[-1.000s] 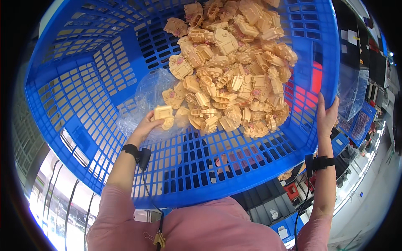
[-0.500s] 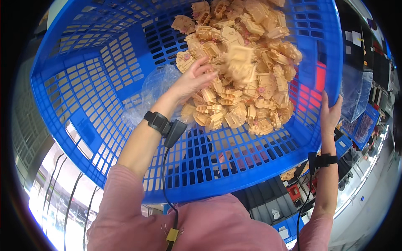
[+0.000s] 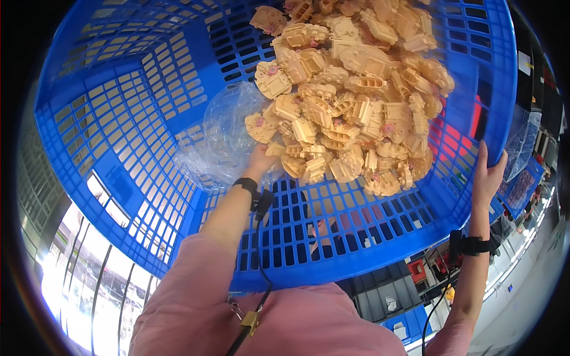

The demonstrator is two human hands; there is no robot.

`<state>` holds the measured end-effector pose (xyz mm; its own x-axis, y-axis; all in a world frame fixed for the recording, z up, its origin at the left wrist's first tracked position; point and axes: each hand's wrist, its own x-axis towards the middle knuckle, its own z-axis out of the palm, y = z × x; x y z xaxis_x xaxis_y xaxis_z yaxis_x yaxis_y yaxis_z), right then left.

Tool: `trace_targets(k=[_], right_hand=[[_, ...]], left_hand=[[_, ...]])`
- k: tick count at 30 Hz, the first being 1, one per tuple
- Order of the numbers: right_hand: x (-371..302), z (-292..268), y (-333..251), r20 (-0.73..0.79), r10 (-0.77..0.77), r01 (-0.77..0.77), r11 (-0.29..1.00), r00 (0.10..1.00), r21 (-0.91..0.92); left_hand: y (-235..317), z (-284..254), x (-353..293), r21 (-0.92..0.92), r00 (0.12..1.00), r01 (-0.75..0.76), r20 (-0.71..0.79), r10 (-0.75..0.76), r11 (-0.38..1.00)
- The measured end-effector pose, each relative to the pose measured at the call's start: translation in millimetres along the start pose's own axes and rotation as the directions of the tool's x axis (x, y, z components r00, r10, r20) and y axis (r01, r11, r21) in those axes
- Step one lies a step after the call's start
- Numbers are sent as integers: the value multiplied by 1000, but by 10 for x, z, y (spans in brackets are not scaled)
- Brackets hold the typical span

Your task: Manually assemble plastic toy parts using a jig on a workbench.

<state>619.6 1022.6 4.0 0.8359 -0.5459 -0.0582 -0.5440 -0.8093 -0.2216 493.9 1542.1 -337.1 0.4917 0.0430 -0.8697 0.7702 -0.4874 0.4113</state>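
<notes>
A big blue slatted plastic crate (image 3: pixel 332 264) fills most of the view in front of me. Inside it lies a heap of tan moulded plastic parts (image 3: pixel 365 59), some with small pink marks. At the heap's near left edge my left hand (image 3: pixel 260 161) touches a small tan part (image 3: pixel 274 149); its fingers are mostly hidden by the parts. Crumpled clear plastic film (image 3: pixel 222 139) lies beside that hand. My right hand (image 3: pixel 488 178) grips the crate's right wall, thumb and fingers on its rim.
Grey bins (image 3: pixel 380 296) and a blue tray (image 3: pixel 407 323) stand below the crate's near side. To the right are a blue container (image 3: pixel 525 178), shelving and a pale floor (image 3: pixel 516 314). A cable (image 3: pixel 261 267) runs from my left wristband (image 3: pixel 252 193).
My left hand has moved from over the heap down to its near left edge. A blurred tan part above the heap no longer shows in motion. The crate appears shifted right in view.
</notes>
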Motion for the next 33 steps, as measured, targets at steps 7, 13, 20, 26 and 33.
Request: trace_targets(k=[7,13,20,26,33], right_hand=[[-16,-24,55,-23,-18,18,1000,1000,-11],[-2,13,6,-25,-44,43,999,999,-2],[-5,-35,-16,-16,0,0,1000,1000,-27],[-8,7,21,-30,-70,70,998,997,2],[-35,-13,-123,-56,-42,38,998,998,-58]], left_hand=[[685,68,-349,346,990,59,100,-99,937],[646,-172,-523,366,970,-235,28,242,900],[819,-720,-416,-474,999,-35,-29,24,880],[1163,-565,-76,-706,993,118,101,-65,698],[859,-590,-29,-672,990,142,92,-109,726]])
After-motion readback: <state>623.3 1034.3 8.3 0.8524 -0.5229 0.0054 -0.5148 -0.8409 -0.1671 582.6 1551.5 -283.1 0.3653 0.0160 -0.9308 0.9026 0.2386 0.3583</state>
